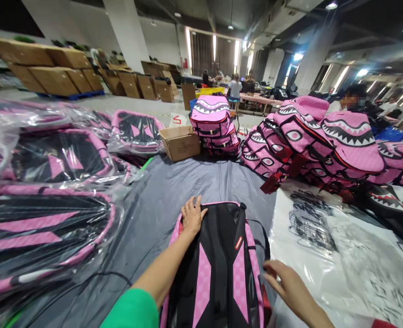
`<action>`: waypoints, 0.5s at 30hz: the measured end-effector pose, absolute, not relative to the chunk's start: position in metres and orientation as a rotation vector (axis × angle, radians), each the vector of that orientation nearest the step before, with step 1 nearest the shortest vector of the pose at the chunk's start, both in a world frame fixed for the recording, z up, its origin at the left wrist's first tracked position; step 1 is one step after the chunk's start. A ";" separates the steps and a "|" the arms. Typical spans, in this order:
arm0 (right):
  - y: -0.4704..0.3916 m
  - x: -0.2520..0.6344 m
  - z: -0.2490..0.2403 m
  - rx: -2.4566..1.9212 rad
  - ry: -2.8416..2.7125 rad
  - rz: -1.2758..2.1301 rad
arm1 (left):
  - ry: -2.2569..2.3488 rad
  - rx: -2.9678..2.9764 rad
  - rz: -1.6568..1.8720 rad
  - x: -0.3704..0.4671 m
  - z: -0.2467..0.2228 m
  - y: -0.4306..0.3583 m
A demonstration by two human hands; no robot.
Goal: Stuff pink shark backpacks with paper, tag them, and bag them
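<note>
A black and pink backpack (219, 264) lies with its strap side up on the grey-covered table, directly in front of me. My left hand (191, 216) rests on its upper left corner, fingers spread over the pink edge. Off the backpack's right side is my right hand (286, 284), its fingers bent loosely and apart. A thin black strap (265, 237) curves from the top right of the backpack down to those fingertips; whether they touch it I cannot tell. Something red shows low along the right side, partly hidden.
Plastic-wrapped backpacks (47, 223) cover the left side. Pink shark-mouth backpacks (300, 132) are heaped at the right, with another stack (215, 123) behind an open carton (181, 143). Printed clear bags (310, 246) lie at right. A black cord (109, 274) crosses the grey cover (146, 205). People work farther back.
</note>
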State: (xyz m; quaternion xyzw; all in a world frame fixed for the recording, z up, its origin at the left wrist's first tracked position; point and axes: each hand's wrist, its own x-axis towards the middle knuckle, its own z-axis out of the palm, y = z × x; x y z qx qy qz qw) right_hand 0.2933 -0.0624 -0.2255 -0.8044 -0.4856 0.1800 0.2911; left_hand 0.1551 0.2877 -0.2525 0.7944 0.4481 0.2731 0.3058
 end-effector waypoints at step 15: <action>0.097 0.256 -0.275 -1.931 -1.255 0.406 | 1.118 2.070 0.203 0.232 -0.253 0.286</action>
